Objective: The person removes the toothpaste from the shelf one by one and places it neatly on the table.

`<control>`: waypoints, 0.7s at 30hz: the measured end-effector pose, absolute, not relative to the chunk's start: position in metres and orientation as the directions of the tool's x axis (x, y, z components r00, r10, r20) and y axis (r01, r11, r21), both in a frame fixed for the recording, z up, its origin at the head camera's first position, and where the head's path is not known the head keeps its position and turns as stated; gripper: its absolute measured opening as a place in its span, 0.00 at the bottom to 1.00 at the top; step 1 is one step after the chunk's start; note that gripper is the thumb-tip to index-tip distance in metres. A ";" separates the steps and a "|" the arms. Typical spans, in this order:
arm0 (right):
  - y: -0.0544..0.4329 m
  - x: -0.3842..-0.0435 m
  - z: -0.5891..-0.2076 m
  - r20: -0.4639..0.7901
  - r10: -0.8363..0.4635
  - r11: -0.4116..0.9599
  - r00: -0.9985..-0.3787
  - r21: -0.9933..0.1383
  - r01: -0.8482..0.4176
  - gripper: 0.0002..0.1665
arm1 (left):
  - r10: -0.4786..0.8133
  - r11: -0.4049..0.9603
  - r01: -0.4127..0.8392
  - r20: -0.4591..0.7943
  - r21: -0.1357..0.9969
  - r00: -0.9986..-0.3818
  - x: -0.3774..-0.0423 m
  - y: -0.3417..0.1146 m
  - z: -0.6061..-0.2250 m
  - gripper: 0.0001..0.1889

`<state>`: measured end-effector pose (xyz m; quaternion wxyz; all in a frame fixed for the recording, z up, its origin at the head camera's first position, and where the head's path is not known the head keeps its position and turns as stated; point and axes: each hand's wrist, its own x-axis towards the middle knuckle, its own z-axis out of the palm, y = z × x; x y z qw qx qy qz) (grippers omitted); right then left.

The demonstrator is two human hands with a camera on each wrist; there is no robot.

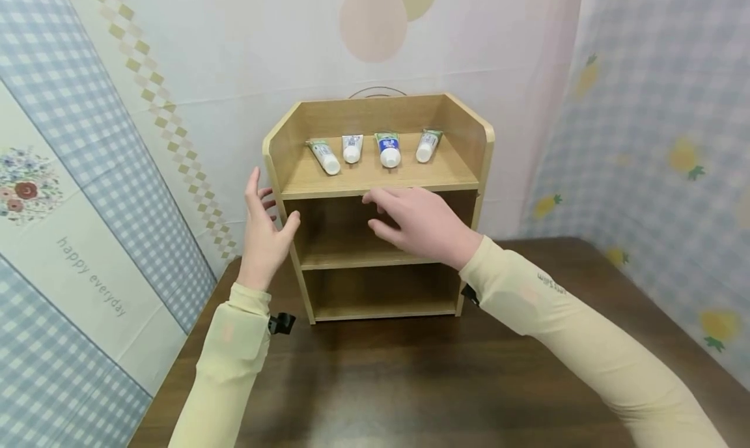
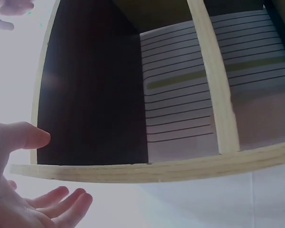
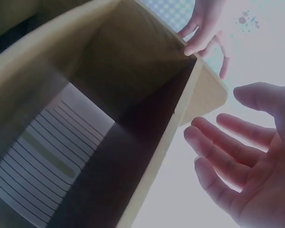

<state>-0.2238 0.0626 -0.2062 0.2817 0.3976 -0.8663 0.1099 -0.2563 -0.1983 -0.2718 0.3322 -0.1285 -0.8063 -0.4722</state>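
Observation:
A small wooden shelf unit point(image 1: 387, 192) stands on the table. On its top tier several white-capped tubes lie in a row, among them a blue-and-white tube point(image 1: 388, 145) and a slanted tube point(image 1: 323, 155) at the left. My left hand point(image 1: 266, 236) is beside the unit's left panel, thumb in front and fingers spread on the outer side; the left wrist view shows the thumb point(image 2: 28, 136) by the panel's front edge. In front of the top tier's edge hovers my right hand point(image 1: 424, 223), fingers loosely bent, holding nothing.
Below the top tier are a middle shelf point(image 1: 363, 260) and a bottom shelf point(image 1: 383, 310). The brown table point(image 1: 375, 383) extends in front of the unit. A pale curtain point(image 1: 246, 38) hangs behind, with patterned cloth point(image 1: 656, 109) on the right.

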 end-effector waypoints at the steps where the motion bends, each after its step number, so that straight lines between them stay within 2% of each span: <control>1: 0.061 -0.225 -0.202 0.574 -0.630 0.657 -0.524 0.034 -0.753 0.16 | -0.108 0.522 0.523 0.661 0.674 -0.743 -0.258 -0.198 -0.270 0.47; 8: 0.049 -0.236 -0.186 0.536 -0.641 0.657 -0.549 0.014 -0.754 0.15 | -0.148 0.555 0.487 0.656 0.675 -0.740 -0.265 -0.195 -0.261 0.50; 15: 0.039 -0.246 -0.184 0.512 -0.642 0.665 -0.571 0.001 -0.747 0.15 | -0.161 0.566 0.511 0.694 0.648 -0.702 -0.268 -0.201 -0.260 0.47; 21: 0.030 -0.260 -0.178 0.488 -0.617 0.701 -0.617 -0.017 -0.713 0.16 | -0.162 0.585 0.521 0.719 0.621 -0.676 -0.269 -0.201 -0.259 0.47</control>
